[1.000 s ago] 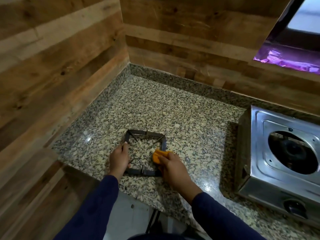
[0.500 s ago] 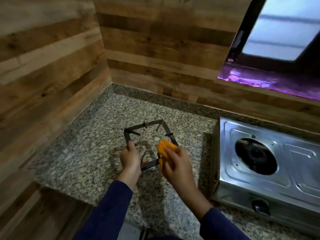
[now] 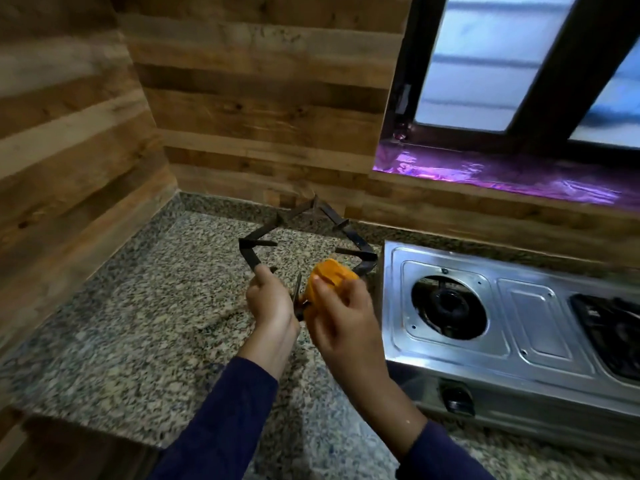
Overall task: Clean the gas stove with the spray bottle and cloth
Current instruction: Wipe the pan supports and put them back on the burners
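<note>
Gas stove (image 3: 540, 317) sits at four o'clock on the granite counter (image 3: 138, 323). At centre, the left hand (image 3: 273, 306) grips the tilted black pan support (image 3: 250, 257), and the right hand (image 3: 346, 320) clutches an orange cloth (image 3: 329, 278) against it.

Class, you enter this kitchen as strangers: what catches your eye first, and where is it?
Centre frame, the left hand holds a black burner grate tilted above the granite counter, while the right hand holds an orange cloth to it. To the right, the steel gas stove sits with one burner uncovered. Behind it a windowsill glows purple.
</note>
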The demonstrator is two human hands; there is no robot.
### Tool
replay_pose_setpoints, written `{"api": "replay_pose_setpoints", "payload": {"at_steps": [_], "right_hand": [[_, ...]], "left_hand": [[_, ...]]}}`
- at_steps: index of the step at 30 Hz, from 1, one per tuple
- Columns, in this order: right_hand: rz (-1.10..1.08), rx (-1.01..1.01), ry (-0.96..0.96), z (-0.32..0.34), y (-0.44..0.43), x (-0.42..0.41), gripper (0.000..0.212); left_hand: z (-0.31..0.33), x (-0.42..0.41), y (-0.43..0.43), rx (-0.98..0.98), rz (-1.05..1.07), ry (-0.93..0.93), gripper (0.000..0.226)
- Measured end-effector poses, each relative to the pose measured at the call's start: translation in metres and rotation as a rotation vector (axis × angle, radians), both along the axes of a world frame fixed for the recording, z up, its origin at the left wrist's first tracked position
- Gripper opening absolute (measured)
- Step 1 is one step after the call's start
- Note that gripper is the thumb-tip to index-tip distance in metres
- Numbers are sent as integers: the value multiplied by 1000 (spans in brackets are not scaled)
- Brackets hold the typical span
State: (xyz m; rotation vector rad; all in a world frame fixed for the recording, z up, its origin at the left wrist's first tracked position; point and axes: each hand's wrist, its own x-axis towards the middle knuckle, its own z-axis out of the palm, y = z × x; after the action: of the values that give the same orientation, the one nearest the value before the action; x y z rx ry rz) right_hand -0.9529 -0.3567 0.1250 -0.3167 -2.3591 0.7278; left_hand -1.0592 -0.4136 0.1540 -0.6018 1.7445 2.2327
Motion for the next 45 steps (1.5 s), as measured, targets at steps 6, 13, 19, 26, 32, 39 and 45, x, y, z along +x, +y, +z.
{"api": "replay_pose_setpoints", "payload": {"at_steps": [6,13,19,26,32,39,45], "right_hand": [[224,198,-25,-25,27,29,39],[-126,-215,332,31,81,33,41],[-4,-56,97,44,109,-32,31],[-426,-632,214,38,130,-36,21],[-225,-284,164,56,88,-42,24],[-164,-396,7,33,54,-29,19],[-221,-831,318,55,56,-18,14]], "left_hand": [[2,2,-2,-6,63,60,33],[-3,1,-25,-92,-68,192,32],[-4,18,-22,-299,-257,456,38],[-9,22,-34,-448,-323,650,40],[-3,29,-24,-629,-370,896,39],[-9,18,-27,-747,-368,981,37],[-14,13,-26,-698,-475,957,36]]}}
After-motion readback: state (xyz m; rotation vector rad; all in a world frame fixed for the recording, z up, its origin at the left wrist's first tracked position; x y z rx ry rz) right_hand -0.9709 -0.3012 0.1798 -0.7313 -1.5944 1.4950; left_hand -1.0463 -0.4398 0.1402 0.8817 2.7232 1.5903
